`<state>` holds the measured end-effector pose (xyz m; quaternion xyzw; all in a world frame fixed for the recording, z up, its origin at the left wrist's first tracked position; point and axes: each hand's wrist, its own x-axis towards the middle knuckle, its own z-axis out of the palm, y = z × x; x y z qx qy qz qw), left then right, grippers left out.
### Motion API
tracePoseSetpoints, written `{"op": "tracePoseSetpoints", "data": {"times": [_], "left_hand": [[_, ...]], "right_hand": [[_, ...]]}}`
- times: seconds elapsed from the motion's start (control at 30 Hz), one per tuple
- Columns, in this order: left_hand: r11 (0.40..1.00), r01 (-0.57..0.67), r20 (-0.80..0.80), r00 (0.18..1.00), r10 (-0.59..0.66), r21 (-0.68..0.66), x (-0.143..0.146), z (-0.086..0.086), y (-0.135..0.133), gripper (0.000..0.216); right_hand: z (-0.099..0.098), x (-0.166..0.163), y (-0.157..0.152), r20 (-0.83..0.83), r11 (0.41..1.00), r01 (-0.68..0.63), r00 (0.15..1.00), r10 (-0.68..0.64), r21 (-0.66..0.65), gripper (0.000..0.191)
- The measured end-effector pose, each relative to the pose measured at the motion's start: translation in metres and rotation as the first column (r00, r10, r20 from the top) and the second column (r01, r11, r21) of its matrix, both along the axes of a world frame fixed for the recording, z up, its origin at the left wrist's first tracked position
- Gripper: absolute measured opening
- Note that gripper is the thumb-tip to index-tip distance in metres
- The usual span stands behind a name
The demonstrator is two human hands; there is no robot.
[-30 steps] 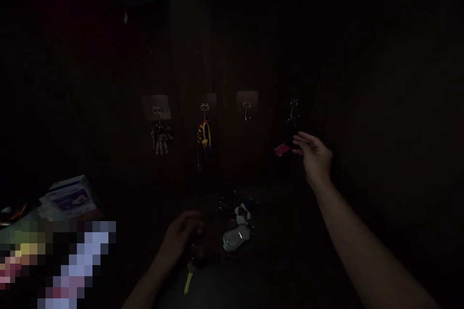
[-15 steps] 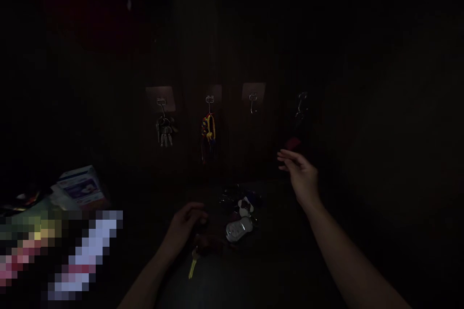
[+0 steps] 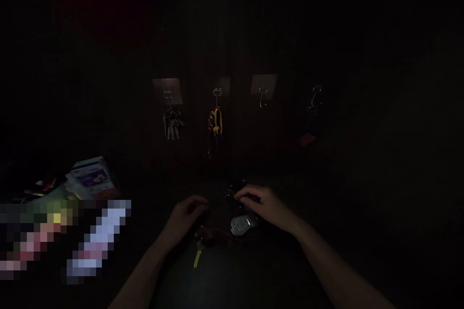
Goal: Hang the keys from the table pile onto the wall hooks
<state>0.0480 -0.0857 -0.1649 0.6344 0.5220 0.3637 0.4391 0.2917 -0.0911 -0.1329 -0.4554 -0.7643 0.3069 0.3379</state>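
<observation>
My right hand (image 3: 259, 200) reaches over a dark bunch of keys (image 3: 232, 193) on the table, its thumb and fingertips pinched at the keys and covering part of them. Just below that hand lies a silver-grey remote key fob (image 3: 243, 225). My left hand (image 3: 186, 215) rests on the table with fingers loosely curled, a gap between thumb and fingers, and nothing visible in it. In front of it lies a brass-coloured key (image 3: 197, 253) with a dark reddish-brown holder (image 3: 213, 236).
On the dark upright panel, hooks carry a key bunch (image 3: 173, 125), a braided yellow, red and blue cord (image 3: 216, 123) and a dark item with a red tag (image 3: 308, 139). Another hook (image 3: 263, 97) hangs bare. A purple-and-white box (image 3: 94, 176) stands left, beside blurred-out packets.
My right hand has moved left and down from the red tag at the right hook to the keys on the table, covering the white charm. My left hand has stayed in place.
</observation>
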Motion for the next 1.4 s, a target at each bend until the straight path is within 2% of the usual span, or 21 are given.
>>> {"op": "tracePoseSetpoints", "data": {"times": [0.07,0.13,0.2,0.3,0.37,0.47,0.57,0.63,0.8,1.03,1.2,1.27,1.4], "left_hand": [[0.996,0.084,-0.070,0.994,-0.083,0.016,-0.002,0.002,-0.002,0.024],[0.981,0.189,-0.125,0.975,-0.182,0.041,-0.003,0.002,-0.006,0.023],[0.955,0.282,-0.206,0.944,-0.259,0.089,-0.001,0.001,-0.010,0.028],[0.911,0.384,-0.332,0.887,-0.320,0.148,0.002,-0.002,-0.014,0.037],[0.902,0.404,-0.356,0.874,-0.330,0.156,0.004,-0.002,-0.015,0.029],[0.921,0.367,-0.302,0.900,-0.316,0.130,0.005,-0.003,-0.014,0.010],[0.954,0.301,-0.162,0.941,-0.298,-0.004,0.003,-0.003,-0.012,0.018],[0.970,0.235,-0.098,0.966,-0.241,-0.064,0.001,-0.004,-0.009,0.027],[0.995,0.067,-0.062,0.996,-0.062,0.071,-0.002,0.001,-0.003,0.025],[0.996,-0.086,0.067,0.994,0.084,0.029,-0.008,0.002,0.005,0.024],[0.981,-0.161,0.276,0.943,0.185,-0.109,-0.009,0.003,0.006,0.028],[0.974,-0.154,0.392,0.896,0.208,-0.166,-0.008,0.005,0.005,0.028],[0.965,-0.168,0.580,0.774,0.255,-0.200,-0.008,0.013,0.002,0.028]], "right_hand": [[-0.003,-0.008,-0.004,0.143,0.991,-0.134,0.981,0.131,0.012,0.018],[-0.006,-0.014,-0.006,0.275,0.976,-0.216,0.939,0.206,0.006,0.019],[-0.009,-0.018,-0.006,0.366,0.970,-0.244,0.901,0.232,-0.013,0.020],[-0.011,-0.018,-0.005,0.413,0.970,-0.240,0.881,0.231,-0.032,0.020],[-0.012,-0.016,-0.004,0.416,0.967,-0.249,0.876,0.245,-0.047,0.019],[-0.016,-0.010,-0.003,0.407,0.960,-0.270,0.870,0.279,-0.079,0.016],[-0.018,-0.005,-0.001,0.408,0.961,-0.261,0.870,0.277,-0.096,0.014],[-0.017,-0.004,-0.001,0.412,0.962,-0.254,0.870,0.271,-0.098,0.014],[-0.013,-0.008,-0.003,0.424,0.965,-0.246,0.866,0.263,-0.096,0.013],[-0.012,-0.009,-0.004,0.402,0.963,-0.252,0.875,0.269,-0.094,0.014],[-0.015,-0.009,-0.003,0.411,0.964,-0.251,0.873,0.262,-0.082,0.015],[-0.016,-0.009,-0.002,0.414,0.965,-0.250,0.873,0.259,-0.076,0.016],[-0.017,-0.009,-0.002,0.417,0.966,-0.244,0.872,0.258,-0.087,0.018]]}}
